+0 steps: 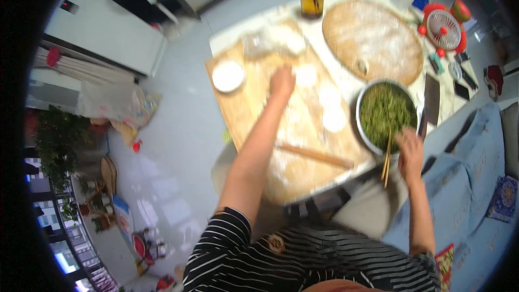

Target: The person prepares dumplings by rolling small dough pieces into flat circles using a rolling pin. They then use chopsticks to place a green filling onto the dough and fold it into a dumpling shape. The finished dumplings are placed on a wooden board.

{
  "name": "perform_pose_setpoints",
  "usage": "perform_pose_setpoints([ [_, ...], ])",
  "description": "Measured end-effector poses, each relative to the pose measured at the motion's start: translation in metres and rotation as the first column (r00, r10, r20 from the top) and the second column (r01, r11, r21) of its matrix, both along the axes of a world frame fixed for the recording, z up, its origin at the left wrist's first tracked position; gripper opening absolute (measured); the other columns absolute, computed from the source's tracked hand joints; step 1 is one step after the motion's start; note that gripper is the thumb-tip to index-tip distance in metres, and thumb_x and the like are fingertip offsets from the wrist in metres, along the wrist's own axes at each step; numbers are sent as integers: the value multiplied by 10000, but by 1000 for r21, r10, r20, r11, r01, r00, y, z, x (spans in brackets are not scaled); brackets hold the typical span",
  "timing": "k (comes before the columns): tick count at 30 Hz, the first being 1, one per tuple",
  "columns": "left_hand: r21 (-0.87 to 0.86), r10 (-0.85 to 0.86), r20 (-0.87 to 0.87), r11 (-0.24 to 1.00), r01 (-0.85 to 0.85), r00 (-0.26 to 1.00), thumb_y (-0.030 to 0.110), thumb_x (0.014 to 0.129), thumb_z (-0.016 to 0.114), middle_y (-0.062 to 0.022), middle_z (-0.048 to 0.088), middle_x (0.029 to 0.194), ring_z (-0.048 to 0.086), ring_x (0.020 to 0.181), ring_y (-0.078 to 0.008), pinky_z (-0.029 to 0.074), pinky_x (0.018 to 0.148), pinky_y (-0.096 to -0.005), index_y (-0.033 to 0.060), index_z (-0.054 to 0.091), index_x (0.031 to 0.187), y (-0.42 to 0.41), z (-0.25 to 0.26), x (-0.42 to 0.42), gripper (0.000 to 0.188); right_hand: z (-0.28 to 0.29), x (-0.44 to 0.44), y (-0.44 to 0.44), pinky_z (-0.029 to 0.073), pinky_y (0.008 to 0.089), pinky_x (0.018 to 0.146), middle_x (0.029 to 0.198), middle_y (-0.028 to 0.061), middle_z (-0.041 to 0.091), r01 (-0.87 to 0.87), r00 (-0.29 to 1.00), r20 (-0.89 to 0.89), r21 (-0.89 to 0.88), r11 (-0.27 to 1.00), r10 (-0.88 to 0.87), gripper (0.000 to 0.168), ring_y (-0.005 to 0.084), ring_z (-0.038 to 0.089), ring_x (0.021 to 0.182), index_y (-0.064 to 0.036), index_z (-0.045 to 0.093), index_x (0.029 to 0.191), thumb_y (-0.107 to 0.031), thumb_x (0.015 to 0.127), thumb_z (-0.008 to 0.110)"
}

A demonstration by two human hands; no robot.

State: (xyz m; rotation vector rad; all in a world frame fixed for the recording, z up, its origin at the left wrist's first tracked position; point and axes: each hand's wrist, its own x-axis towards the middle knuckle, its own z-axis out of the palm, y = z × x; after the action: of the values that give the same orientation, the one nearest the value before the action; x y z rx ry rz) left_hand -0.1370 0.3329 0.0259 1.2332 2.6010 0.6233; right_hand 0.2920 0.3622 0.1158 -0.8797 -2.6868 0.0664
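My left hand (282,83) is over the floured wooden board (251,129), its fingers curled downward beside a round white dough wrapper (305,76). Blur hides whether anything is pinched in it. Two more round wrappers (333,119) lie to the right, overlapping or touching at their edges. Below them, a wooden rolling pin (316,156) rests across the board. My right hand (409,148) is at the near right rim of a metal bowl (361,129) of chopped green filling (385,109), fingers apart. Wooden chopsticks (387,162) lean over that rim, just left of the hand.
A bowl of white powder (228,76) and a clear plastic bag (263,44) occupy the board's far side. Beyond are a jar of amber liquid (312,0) and a round floured tray (373,36) bearing one small dumpling (363,66). A cleaver (431,99) lies right of the metal bowl.
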Motion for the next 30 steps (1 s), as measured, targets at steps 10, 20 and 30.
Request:
perform_pose_setpoints([
  [10, -147, 96, 70, 986, -85, 993, 237, 597, 751, -151, 638, 869, 612, 862, -293, 484, 753, -372, 47, 624, 819, 44, -24, 3, 319, -20, -12, -54, 323, 481, 964, 1238, 90, 491, -3, 988, -156, -148, 989, -20, 281, 312, 425, 1167, -87, 586, 943, -74, 670, 652],
  [20, 289, 16, 748, 892, -347, 664, 154, 761, 620, -113, 621, 879, 607, 798, -199, 495, 716, -308, 23, 561, 897, 23, -8, 25, 198, -22, 25, -10, 385, 261, 634, 732, 67, 546, 78, 617, -656, -499, 863, -436, 303, 153, 474, 678, 17, 586, 804, -202, 939, 427],
  [30, 174, -381, 875, 823, -540, -298, 6, 843, 502, -147, 546, 1174, 550, 1068, -249, 470, 907, -374, -29, 458, 1186, -119, 62, 127, 347, -21, 84, 8, 490, 309, 766, 914, 124, 641, -3, 389, -685, -670, 742, -616, 398, 178, 609, 837, 49, 594, 906, -259, 979, 353],
])
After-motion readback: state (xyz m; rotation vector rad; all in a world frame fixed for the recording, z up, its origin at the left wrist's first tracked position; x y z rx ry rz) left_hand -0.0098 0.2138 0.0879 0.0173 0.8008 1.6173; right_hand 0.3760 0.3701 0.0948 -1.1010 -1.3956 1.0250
